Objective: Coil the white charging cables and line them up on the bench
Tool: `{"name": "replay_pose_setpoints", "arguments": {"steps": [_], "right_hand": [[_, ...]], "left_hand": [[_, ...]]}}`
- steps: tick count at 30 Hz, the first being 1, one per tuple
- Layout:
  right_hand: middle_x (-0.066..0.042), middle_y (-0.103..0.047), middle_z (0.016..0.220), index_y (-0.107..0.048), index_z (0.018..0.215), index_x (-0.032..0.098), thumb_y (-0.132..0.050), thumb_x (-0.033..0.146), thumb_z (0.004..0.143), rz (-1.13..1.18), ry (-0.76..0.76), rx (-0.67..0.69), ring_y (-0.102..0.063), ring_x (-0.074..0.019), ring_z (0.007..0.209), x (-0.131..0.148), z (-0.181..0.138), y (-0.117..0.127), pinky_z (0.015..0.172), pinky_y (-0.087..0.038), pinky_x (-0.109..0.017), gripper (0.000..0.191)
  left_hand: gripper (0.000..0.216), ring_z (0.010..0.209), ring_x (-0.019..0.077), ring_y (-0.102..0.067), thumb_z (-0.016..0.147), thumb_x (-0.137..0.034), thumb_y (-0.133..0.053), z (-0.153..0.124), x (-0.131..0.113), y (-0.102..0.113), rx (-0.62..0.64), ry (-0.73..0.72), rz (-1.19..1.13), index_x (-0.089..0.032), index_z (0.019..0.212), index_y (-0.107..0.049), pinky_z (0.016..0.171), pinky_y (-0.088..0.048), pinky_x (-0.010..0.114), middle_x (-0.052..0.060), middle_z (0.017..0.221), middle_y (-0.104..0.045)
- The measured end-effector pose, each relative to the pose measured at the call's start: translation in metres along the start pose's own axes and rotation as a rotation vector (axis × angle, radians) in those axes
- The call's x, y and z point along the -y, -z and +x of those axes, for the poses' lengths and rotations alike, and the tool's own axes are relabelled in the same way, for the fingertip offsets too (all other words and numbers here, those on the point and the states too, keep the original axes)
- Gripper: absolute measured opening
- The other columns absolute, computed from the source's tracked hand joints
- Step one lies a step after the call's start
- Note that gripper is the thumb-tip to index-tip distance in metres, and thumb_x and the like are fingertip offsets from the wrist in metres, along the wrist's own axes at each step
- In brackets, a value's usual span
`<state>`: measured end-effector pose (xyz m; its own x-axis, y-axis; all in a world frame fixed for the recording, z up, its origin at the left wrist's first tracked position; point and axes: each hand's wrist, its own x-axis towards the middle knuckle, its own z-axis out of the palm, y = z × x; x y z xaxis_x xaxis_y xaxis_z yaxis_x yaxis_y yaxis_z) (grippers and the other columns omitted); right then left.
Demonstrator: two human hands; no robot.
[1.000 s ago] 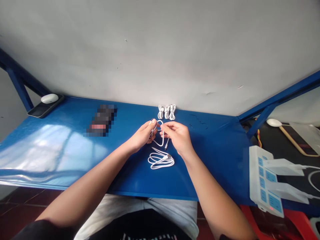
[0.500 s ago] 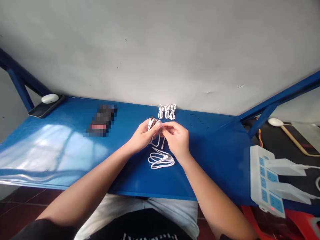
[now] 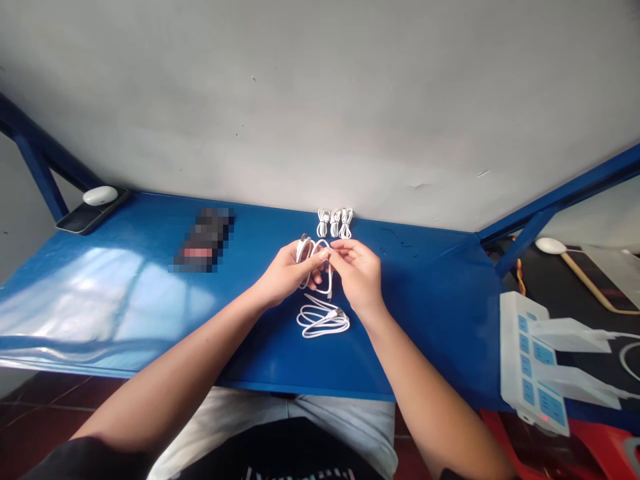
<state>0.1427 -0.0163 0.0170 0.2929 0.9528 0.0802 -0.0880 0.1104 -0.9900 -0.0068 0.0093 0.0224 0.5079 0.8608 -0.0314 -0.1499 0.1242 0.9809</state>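
Note:
Between my hands is a white charging cable [image 3: 306, 251], gathered in loops. My left hand [image 3: 286, 273] is closed round the loops, its thumb stretched to the right along them. My right hand [image 3: 358, 270] pinches a part of the same cable with thumb and fingers, close to the left thumb tip. One end of this cable hangs down below the hands. Just in front of me on the blue table lies a second white cable [image 3: 323, 323], loosely coiled with its plug on top. Behind the hands, three tied cable bundles [image 3: 335, 223] sit side by side near the wall.
Several thin dark strips [image 3: 395, 237] lie on the blue table [image 3: 430, 320] at the right. A pixelated dark object [image 3: 203, 240] is at left, a white mouse-like item [image 3: 100, 196] on a dark tray beyond. At right stands a power strip [image 3: 515, 347] with plugged-in chargers.
My right hand has moved slightly right, drawing the cable into a wider loop between the hands. The hanging end has shifted a little. My left hand still holds the loops.

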Motion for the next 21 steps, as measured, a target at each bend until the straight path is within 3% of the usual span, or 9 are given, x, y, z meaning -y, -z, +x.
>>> {"name": "replay_pose_setpoints", "arguments": {"steps": [2, 6, 9, 11, 16, 21], "right_hand": [[-0.001, -0.069, 0.074, -0.070, 0.084, 0.018, -0.081, 0.035, 0.074, 0.040, -0.097, 0.043, -0.062, -0.0117, 0.062, 0.002, 0.004, 0.004, 0.060, -0.053, -0.026, 0.023], [0.002, -0.066, 0.073, -0.067, 0.086, 0.021, -0.081, 0.043, 0.075, 0.068, -0.250, 0.172, -0.058, -0.0096, 0.055, 0.009, 0.006, 0.010, 0.047, -0.046, -0.021, 0.028], [0.003, -0.062, 0.069, -0.069, 0.088, 0.021, -0.080, 0.046, 0.076, -0.022, -0.260, 0.240, -0.046, -0.0052, 0.044, 0.015, 0.006, 0.015, 0.037, -0.032, -0.019, 0.030], [0.003, -0.061, 0.069, -0.071, 0.088, 0.019, -0.081, 0.045, 0.075, -0.082, -0.253, 0.243, -0.043, -0.0040, 0.044, 0.018, 0.008, 0.019, 0.037, -0.028, -0.018, 0.030], [0.000, -0.065, 0.071, -0.074, 0.086, 0.018, -0.081, 0.048, 0.075, -0.154, -0.234, 0.188, -0.052, -0.0069, 0.050, 0.017, 0.013, 0.024, 0.043, -0.040, -0.020, 0.033], [-0.004, -0.073, 0.076, -0.073, 0.090, 0.018, -0.079, 0.049, 0.077, -0.105, -0.180, 0.165, -0.070, -0.0168, 0.070, 0.007, 0.010, 0.016, 0.064, -0.057, -0.028, 0.034]], "left_hand": [[0.036, 0.052, 0.0092, -0.057, 0.089, -0.049, -0.070, -0.001, -0.003, 0.001, 0.048, 0.033, 0.003, -0.017, 0.095, -0.054, 0.044, -0.043, 0.021, 0.000, 0.078, -0.060], [0.038, 0.043, 0.0040, -0.039, 0.089, -0.052, -0.069, -0.002, -0.004, 0.004, 0.094, 0.089, 0.055, -0.018, 0.087, -0.051, 0.037, -0.030, 0.018, -0.005, 0.066, -0.049], [0.042, 0.045, 0.0041, -0.033, 0.088, -0.056, -0.069, -0.002, -0.002, 0.005, 0.121, 0.134, 0.079, -0.018, 0.084, -0.050, 0.039, -0.026, 0.017, -0.007, 0.062, -0.041], [0.044, 0.047, 0.0043, -0.032, 0.088, -0.059, -0.067, -0.002, 0.000, 0.006, 0.122, 0.152, 0.062, -0.018, 0.086, -0.051, 0.041, -0.025, 0.017, -0.006, 0.063, -0.039], [0.043, 0.053, 0.0061, -0.036, 0.094, -0.061, -0.057, -0.001, -0.003, 0.005, 0.108, 0.127, -0.018, -0.018, 0.095, -0.055, 0.045, -0.030, 0.018, -0.003, 0.071, -0.044], [0.038, 0.055, 0.0072, -0.040, 0.093, -0.054, -0.063, 0.002, -0.001, 0.002, -0.009, 0.035, -0.037, -0.018, 0.090, -0.052, 0.046, -0.033, 0.019, -0.003, 0.071, -0.046]]}}
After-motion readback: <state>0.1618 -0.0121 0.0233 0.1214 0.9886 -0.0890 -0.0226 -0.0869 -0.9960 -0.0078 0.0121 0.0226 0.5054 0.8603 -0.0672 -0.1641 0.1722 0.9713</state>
